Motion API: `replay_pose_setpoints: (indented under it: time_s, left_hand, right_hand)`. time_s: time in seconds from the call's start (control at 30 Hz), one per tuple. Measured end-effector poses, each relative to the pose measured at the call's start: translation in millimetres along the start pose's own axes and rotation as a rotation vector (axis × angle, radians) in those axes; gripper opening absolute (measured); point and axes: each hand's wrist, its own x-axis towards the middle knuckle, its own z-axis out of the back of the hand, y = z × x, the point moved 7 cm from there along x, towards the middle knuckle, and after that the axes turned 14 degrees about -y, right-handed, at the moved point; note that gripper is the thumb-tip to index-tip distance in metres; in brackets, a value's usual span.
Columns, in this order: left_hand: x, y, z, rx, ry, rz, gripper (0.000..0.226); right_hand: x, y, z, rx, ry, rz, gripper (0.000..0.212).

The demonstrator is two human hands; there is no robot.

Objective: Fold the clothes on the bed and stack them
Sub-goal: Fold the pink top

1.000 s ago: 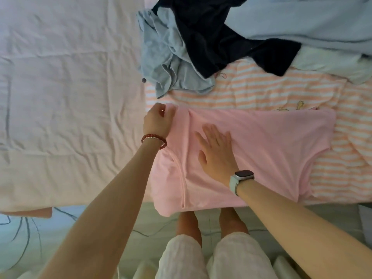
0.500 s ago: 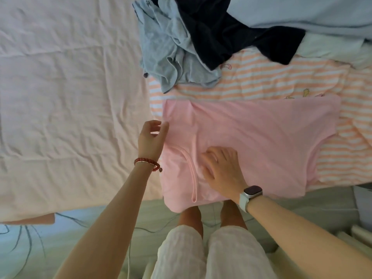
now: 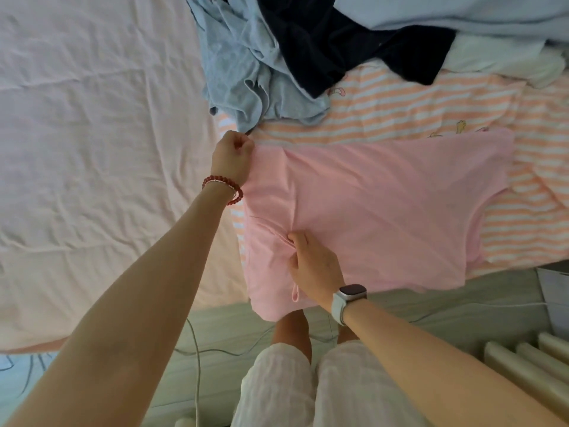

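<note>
the pink shirt (image 3: pixel 385 211) lies flat on the near edge of the bed (image 3: pixel 92 149), on top of an orange striped cloth (image 3: pixel 431 106). its near left corner hangs a little over the edge. the left hand (image 3: pixel 232 157) is closed tight on the far left corner of the shirt. the right hand (image 3: pixel 314 266) pinches the shirt lower down, near a thin fold line, and the cloth bunches up under its fingers (image 3: pixel 297 241).

this looks like the fold step for the pink shirt. the left side seems ready to be turned over onto the middle. i think the next move is to lift both held spots together and lay that side flat across the shirt, then smooth it. both hands need to move at the same time or the edge will go crooked.

behind the shirt is a messy pile that is not folded yet: a light blue garment (image 3: pixel 246 72), a dark navy garment (image 3: pixel 338 41) and a pale blue cloth (image 3: pixel 462 16). the light blue one sits just beside the left hand and could get in the way. no neat stack can be seen yet. a white cable (image 3: pixel 197 349) lies on the floor by the person's legs.
</note>
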Motion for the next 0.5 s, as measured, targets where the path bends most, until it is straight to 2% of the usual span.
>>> replay_pose_setpoints:
  time_s: [0.1,0.23,0.3,0.37,0.4,0.5]
  left_hand:
    - [4.3,3.4,12.5,-0.037,-0.071,0.006,0.004]
    - [6.3,26.3,16.5,-0.058,-0.116,0.186,0.008]
    - [1.1,36.4,8.6,-0.159,-0.027,0.279,0.021]
    - [-7.2,39.3,3.0,-0.154,0.042,0.281,0.036]
    - [-10.0,39.4,3.2,-0.133,0.036,0.247,0.034]
    - [-12.7,42.3,11.2,-0.196,-0.073,0.218,0.010]
  right_hand:
    - [-11.4,-2.0,-5.2,0.109,0.050,0.049,0.035]
    - [-13.2,-4.7,-17.8,0.225,0.217,0.066,0.050]
    - [-11.1,-9.8,-14.0,0.257,0.205,0.048,0.048]
    - [-10.5,-16.8,-7.7,0.230,0.163,0.052,0.043]
    - [-10.6,-19.3,-4.4,0.199,0.139,0.059,0.041]
    - [-9.0,-20.4,3.3,0.104,0.065,0.113,0.039]
